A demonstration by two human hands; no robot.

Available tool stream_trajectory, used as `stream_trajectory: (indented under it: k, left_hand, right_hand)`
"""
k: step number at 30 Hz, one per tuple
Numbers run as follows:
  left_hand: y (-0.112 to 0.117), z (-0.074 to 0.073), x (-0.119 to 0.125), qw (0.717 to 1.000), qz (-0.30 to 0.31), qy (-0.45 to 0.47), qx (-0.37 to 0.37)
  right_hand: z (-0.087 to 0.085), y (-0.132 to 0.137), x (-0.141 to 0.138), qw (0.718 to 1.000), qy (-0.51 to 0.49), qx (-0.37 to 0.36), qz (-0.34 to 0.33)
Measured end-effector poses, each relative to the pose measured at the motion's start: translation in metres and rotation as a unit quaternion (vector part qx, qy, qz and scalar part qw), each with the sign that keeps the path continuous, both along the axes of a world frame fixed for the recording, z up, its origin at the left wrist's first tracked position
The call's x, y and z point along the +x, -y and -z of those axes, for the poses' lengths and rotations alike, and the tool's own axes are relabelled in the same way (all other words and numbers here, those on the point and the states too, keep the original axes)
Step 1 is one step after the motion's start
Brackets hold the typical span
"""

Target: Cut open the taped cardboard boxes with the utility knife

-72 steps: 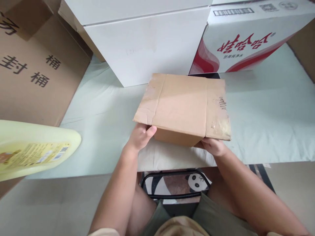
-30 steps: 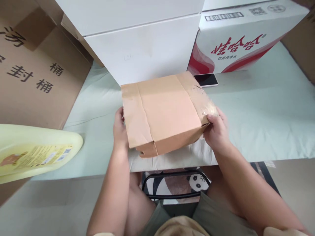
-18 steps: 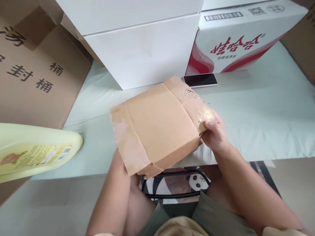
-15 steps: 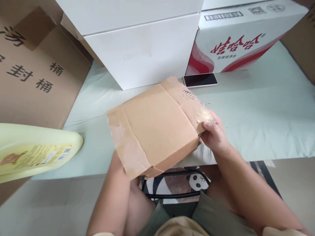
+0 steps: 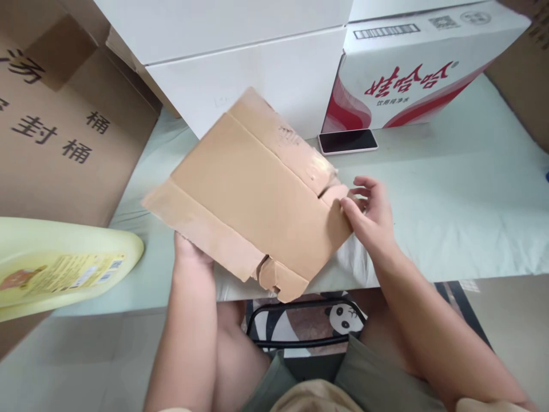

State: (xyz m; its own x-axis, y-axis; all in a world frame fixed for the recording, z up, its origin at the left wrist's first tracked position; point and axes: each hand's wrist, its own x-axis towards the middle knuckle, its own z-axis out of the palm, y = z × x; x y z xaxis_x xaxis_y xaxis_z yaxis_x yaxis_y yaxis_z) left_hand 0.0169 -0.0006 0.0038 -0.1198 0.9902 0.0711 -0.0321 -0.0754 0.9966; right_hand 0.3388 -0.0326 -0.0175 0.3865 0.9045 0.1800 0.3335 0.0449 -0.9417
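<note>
A flattened brown cardboard box (image 5: 261, 194) is tilted above the table, its side flaps spread and its lower corner torn. Rough, peeled patches show along the two side flaps. My left hand (image 5: 191, 252) grips it from underneath at the left flap; the fingers are hidden behind the cardboard. At the right corner is my right hand (image 5: 371, 212), its thumb touching the end of a flap and its other fingers loosely apart.
A table with a pale green cloth (image 5: 450, 200) lies beneath. A white box (image 5: 266, 86), a red-and-white carton (image 5: 412, 80) and a phone (image 5: 348, 141) are behind. To the left are a yellow jug (image 5: 68, 269) and a large brown carton (image 5: 64, 149).
The cardboard has moved left and up and turned, and its near side has opened out flat. My right hand has loosened from the right flap and its fingers have spread.
</note>
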Motion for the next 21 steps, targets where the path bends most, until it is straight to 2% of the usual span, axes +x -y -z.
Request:
stream_trajectory:
  k: [2, 4, 6, 8, 10, 13, 17, 21]
  left_hand:
    - [-0.003, 0.003, -0.004, 0.999, -0.014, 0.043, -0.006]
    - [-0.005, 0.003, -0.004, 0.999, -0.015, 0.051, -0.011]
    - [-0.005, 0.002, -0.003, 0.998, -0.020, 0.056, -0.006]
    - [-0.004, 0.001, -0.001, 0.998, -0.011, 0.047, 0.030]
    - [-0.002, 0.001, 0.001, 0.997, 0.020, 0.038, 0.068]
    - [-0.001, 0.006, 0.005, 0.997, 0.039, 0.049, 0.045]
    - [-0.006, 0.016, 0.011, 0.994, -0.050, 0.093, -0.034]
    - [-0.008, 0.017, 0.020, 0.973, -0.099, 0.200, -0.054]
  right_hand:
    - [0.003, -0.001, 0.000, 0.991, -0.129, -0.041, -0.007]
    - [0.004, 0.001, -0.003, 0.964, -0.239, -0.087, -0.074]
    - [0.003, 0.003, -0.006, 0.940, -0.290, -0.128, -0.128]
    - [0.003, 0.004, -0.009, 0.935, -0.296, -0.147, -0.127]
    - [0.004, 0.003, -0.009, 0.942, -0.287, -0.143, -0.099]
    - [0.008, 0.000, -0.008, 0.951, -0.273, -0.122, -0.073]
    - [0.007, 0.001, -0.010, 0.942, -0.307, -0.103, -0.085]
    - [0.003, 0.011, -0.019, 0.912, -0.309, -0.193, -0.190]
